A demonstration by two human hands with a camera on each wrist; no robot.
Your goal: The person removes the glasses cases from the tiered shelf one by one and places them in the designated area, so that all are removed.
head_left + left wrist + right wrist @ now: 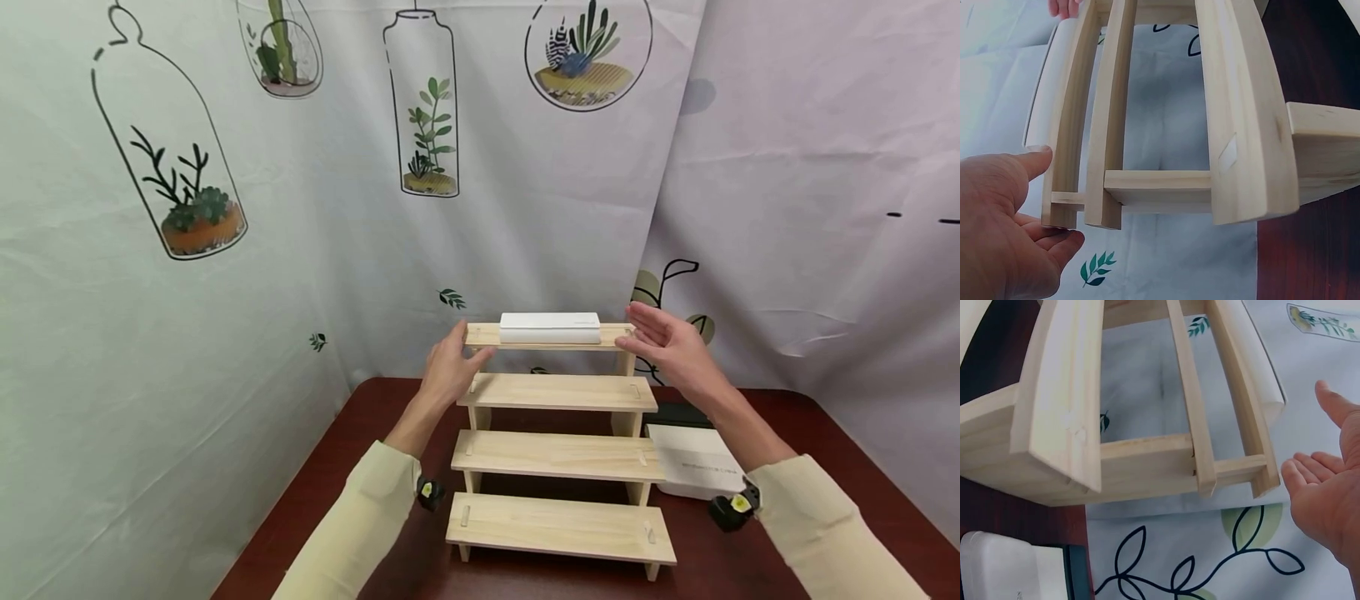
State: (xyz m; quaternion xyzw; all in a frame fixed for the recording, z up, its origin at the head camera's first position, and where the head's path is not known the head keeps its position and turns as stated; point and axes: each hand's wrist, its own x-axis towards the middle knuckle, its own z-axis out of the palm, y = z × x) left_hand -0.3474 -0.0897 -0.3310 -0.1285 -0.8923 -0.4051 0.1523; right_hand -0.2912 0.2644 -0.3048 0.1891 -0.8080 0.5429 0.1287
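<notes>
A wooden stand with several stepped shelves (555,454) stands on a dark red table. A long white case (550,327) lies on its top shelf (483,335). My left hand (448,367) is at the left end of that shelf. In the left wrist view its thumb (1036,161) is against the board's edge near the white case, its fingers by the board's end. My right hand (671,350) is beside the shelf's right end. In the right wrist view its fingers are extended, with a gap between them and the wood. It holds nothing.
A white box (693,462) lies on the table (322,500) right of the stand, with a dark green item (678,415) behind it. Printed cloth (315,208) hangs behind and to the left. Each wrist wears a small black camera (430,493).
</notes>
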